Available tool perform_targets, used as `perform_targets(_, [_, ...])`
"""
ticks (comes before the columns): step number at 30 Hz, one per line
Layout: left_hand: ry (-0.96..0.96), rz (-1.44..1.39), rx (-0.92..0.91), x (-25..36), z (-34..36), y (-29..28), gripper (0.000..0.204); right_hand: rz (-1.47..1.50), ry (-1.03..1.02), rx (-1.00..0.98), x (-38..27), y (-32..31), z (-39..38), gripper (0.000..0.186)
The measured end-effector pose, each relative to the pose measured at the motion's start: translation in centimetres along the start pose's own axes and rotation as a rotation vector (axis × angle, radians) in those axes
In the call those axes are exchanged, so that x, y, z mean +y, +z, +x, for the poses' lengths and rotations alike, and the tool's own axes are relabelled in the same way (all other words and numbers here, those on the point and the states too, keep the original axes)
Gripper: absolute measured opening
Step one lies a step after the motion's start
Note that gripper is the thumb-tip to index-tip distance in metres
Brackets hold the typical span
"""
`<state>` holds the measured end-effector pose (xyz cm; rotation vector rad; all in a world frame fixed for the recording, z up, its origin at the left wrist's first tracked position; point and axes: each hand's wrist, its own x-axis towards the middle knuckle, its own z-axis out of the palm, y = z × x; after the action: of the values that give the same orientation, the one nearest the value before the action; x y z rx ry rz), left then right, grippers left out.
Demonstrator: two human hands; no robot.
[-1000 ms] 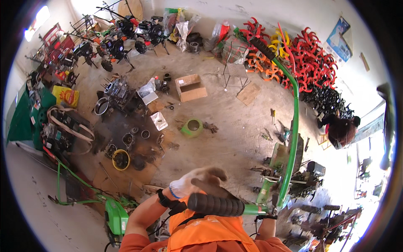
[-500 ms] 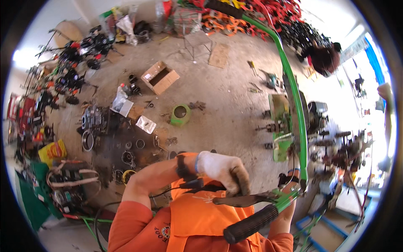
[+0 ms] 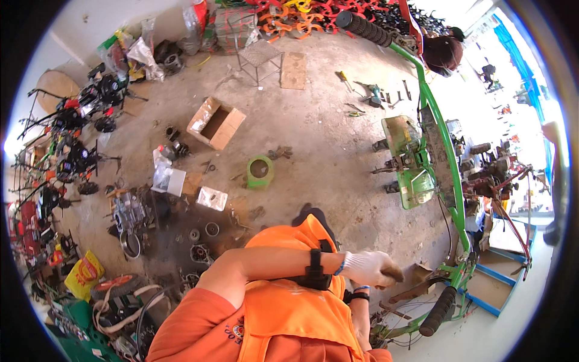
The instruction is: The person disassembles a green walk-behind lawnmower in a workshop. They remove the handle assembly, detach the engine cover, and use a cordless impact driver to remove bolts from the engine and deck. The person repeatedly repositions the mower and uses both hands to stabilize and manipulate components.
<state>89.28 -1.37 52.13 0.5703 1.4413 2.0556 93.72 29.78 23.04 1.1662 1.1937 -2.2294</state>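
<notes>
My left hand (image 3: 371,269) wears a white knitted glove with dark, soiled fingers. Its fingers are bent together in front of my body; what they hold, if anything, is hidden. Just below it, my right forearm (image 3: 360,324) comes up with a black band at the wrist. The right hand itself is hidden behind the left one. Close to the right of both is a machine's green handlebar (image 3: 447,163), with a black ribbed grip (image 3: 437,311) at its near end and another black grip (image 3: 365,28) at its far end. A dark lever (image 3: 416,292) lies beside the near grip.
A green-fendered machine body (image 3: 416,188) stands right of centre. On the floor are a green ring-shaped part (image 3: 259,181), an open cardboard box (image 3: 229,128), a metal engine block (image 3: 131,212) and a power drill (image 3: 375,95). Another person (image 3: 443,55) is at the far right.
The view has shifted, and the handlebar now sits farther right of my body. My right arm has come away from the green bar to beside my left hand, which has moved right.
</notes>
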Motion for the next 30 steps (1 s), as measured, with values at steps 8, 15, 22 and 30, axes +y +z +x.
perform_targets(8, [-0.176,-0.164,0.123,1.6,-4.1,-13.2,0.041,-0.115,0.197,0.095,4.8,7.1,1.0,0.04])
perform_targets(15, [-0.238,-0.122,0.445,5.1,-9.3,-26.5,0.041,-0.457,0.121,0.05,5.9,24.5,8.6,0.025])
perform_targets(22, [-0.133,-0.363,0.757,6.4,-13.8,-38.5,0.032,-1.385,-0.548,-0.15,-0.4,39.6,12.1,0.029])
perform_targets(30, [-0.126,-0.301,0.841,12.3,-9.9,-53.1,0.031,-0.645,-0.108,0.127,0.2,35.2,13.7,0.032])
